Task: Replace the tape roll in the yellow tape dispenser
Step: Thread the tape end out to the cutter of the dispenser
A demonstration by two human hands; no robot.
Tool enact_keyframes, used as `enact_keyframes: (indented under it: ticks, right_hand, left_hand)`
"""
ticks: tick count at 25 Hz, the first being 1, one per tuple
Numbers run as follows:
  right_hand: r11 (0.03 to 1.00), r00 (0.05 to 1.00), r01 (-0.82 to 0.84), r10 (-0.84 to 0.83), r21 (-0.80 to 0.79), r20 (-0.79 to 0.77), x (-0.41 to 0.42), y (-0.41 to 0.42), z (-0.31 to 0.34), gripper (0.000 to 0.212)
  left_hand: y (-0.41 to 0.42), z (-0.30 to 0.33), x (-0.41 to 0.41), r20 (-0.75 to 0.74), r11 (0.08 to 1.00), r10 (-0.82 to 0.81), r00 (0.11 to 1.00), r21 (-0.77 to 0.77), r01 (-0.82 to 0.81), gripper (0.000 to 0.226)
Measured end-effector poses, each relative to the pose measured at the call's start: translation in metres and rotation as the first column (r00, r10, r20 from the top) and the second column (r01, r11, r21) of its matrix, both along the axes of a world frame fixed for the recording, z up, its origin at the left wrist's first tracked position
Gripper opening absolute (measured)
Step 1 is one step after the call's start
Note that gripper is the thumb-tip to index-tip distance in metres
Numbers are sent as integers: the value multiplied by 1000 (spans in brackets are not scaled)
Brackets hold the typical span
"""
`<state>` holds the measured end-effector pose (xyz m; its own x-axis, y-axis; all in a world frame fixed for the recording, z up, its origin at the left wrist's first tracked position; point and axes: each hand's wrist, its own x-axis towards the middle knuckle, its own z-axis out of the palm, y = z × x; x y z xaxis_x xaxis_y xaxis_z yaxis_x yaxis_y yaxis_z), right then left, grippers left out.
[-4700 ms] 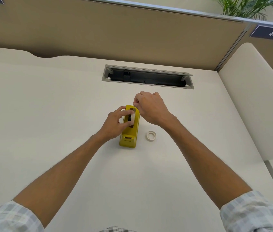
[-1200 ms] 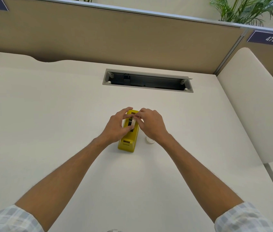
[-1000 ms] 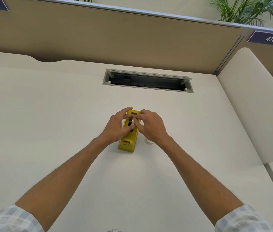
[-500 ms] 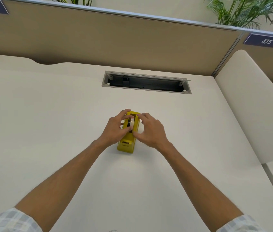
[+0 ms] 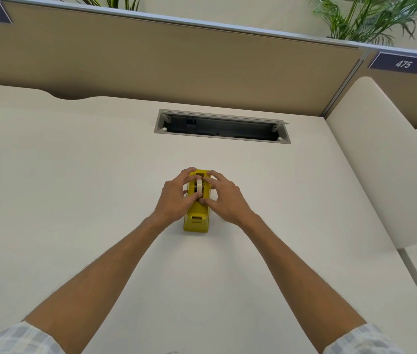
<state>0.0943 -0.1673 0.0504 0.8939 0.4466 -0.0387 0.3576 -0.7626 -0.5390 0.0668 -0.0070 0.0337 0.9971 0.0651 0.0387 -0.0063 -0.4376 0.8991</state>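
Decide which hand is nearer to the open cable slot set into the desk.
Right, though only slightly. The right hand lies below the cable slot, toward its middle. The left hand lies below its left end. Both flank the yellow tape dispenser.

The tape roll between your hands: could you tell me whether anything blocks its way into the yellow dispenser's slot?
Nothing visible does. The tape roll stands upright in the yellow dispenser's slot, with the left hand and right hand flanking it; only their fingertips touch it.
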Motion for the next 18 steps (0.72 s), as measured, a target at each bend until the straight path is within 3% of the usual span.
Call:
enact_keyframes:
  ticks: [8, 18]
  right_hand:
    - [999, 998, 37, -36, -22, 57, 1, 0, 1, 41]
    - [989, 997, -63, 69, -138, 42, 12, 3, 3, 50]
  left_hand:
    - [1, -4, 1, 48, 994, -30, 998, 104, 24, 59]
    - [6, -1, -1, 19, 992, -78, 997, 106, 76, 68]
